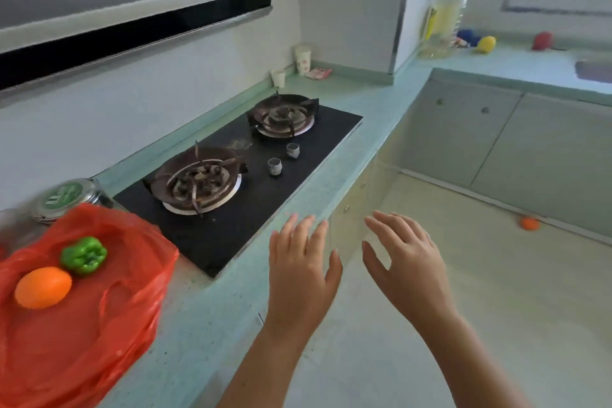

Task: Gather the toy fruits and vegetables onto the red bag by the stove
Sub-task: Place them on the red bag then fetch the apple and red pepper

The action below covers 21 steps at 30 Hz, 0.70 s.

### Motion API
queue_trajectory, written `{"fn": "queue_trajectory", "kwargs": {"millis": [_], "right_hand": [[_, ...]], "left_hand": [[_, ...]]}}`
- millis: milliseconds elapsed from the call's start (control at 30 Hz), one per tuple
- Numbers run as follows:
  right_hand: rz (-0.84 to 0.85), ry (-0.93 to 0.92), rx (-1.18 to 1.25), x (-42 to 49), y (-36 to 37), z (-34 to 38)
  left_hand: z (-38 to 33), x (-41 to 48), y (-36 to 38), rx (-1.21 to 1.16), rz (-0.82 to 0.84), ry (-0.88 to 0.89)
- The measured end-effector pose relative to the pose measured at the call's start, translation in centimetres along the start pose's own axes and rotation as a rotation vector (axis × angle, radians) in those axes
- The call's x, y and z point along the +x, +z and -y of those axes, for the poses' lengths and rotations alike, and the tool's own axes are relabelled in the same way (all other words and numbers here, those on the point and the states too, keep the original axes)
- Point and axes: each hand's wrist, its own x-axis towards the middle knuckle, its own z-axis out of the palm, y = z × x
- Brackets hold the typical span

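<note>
The red bag [82, 308] lies crumpled on the worktop [205, 318] just left of the stove [238, 175], and a green pepper [83, 255] and an orange fruit [43, 287] rest on it, touching each other. Far along the worktop sit a yellow toy [486, 44], a blue toy [467, 36] and a red toy [542, 41]; another orange toy [530, 223] lies on the floor [496, 291]. The left hand [299, 272] and right hand [405, 262] hover empty past the worktop's edge, each grip spread wide.

Crinkled glossy plastic red bag [109, 325]; glossy black glass stove [298, 156].
</note>
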Motion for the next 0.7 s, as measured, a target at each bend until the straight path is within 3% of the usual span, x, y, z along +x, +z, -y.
{"fn": "queue_trajectory", "kwargs": {"millis": [367, 700], "right_hand": [[-0.162, 0.226, -0.157, -4.4, -7.8, -9.1], [-0.23, 0.389, -0.334, -2.8, -9.3, -17.5]], "left_hand": [[-10.6, 1.5, 5.1, -0.167, 0.119, 0.223], [-16.0, 6.7, 13.6, -0.335, 0.183, 0.337]]}}
